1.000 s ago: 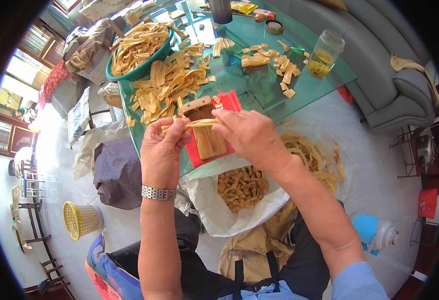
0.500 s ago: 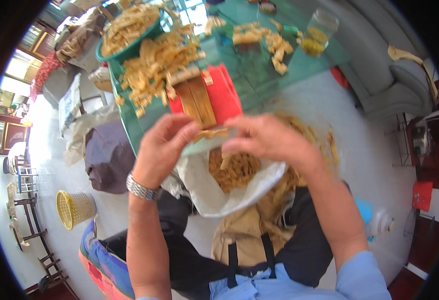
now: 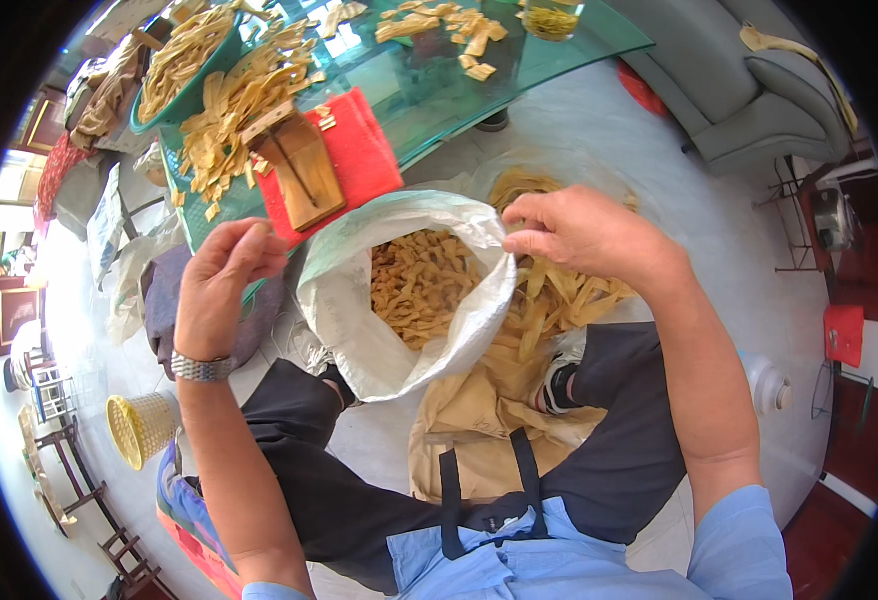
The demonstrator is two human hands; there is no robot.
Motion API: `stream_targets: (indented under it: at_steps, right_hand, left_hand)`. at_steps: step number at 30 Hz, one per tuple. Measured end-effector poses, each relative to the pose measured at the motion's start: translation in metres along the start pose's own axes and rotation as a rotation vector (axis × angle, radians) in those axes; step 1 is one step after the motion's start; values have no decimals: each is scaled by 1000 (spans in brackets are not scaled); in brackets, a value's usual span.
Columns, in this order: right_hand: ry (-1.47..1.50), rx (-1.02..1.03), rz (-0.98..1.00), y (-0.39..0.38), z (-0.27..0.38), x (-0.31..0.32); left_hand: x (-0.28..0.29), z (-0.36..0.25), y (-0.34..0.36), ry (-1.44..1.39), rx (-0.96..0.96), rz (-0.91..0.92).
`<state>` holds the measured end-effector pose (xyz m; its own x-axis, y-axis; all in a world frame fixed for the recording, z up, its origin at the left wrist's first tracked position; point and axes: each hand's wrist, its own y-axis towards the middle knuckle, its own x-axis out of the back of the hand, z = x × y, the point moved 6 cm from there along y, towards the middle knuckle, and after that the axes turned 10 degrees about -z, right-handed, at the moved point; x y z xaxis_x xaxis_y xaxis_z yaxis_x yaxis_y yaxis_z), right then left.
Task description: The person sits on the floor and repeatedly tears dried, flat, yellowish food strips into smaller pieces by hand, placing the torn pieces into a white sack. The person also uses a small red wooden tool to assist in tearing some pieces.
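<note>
My left hand (image 3: 231,268) hovers left of a white woven sack (image 3: 344,345), apart from it. Its thumb and fingers are pinched together; whatever they hold, if anything, is hidden. My right hand (image 3: 584,232) is closed, its thumb and fingertips meeting the sack's right rim in the view. Whether they grip that rim I cannot tell. Between my hands the sack stands wide-mouthed on the floor, holding many short tan pieces (image 3: 424,285). Beyond my left hand, a wooden block with a slot (image 3: 304,170) lies on red paper (image 3: 364,145) at the table's edge.
The green glass table (image 3: 549,75) holds a heap of tan strips (image 3: 234,110) and a teal basin (image 3: 221,68). More long strips (image 3: 564,295) lie right of the sack. A yellow basket (image 3: 144,428) stands left, a dark cloth-covered bundle (image 3: 169,295) beyond it, a grey sofa (image 3: 749,100) far right.
My hands have parted from around a tan strip, which no longer shows between them. A piece falling over the sack is gone from the air. My view has shifted; the sack's mouth looks rounder.
</note>
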<state>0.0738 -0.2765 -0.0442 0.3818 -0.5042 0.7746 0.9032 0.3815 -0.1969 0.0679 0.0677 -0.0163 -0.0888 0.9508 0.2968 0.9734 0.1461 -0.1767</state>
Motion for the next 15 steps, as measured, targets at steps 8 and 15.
stream_targets:
  at_steps: [8,15]
  right_hand:
    - [-222,-97,-49,-41,-83,28]
    - [-126,-39,-119,-66,-114,41]
  left_hand:
    - [29,5,-31,57,21,-103]
    - [69,9,-116,755,-148,-257]
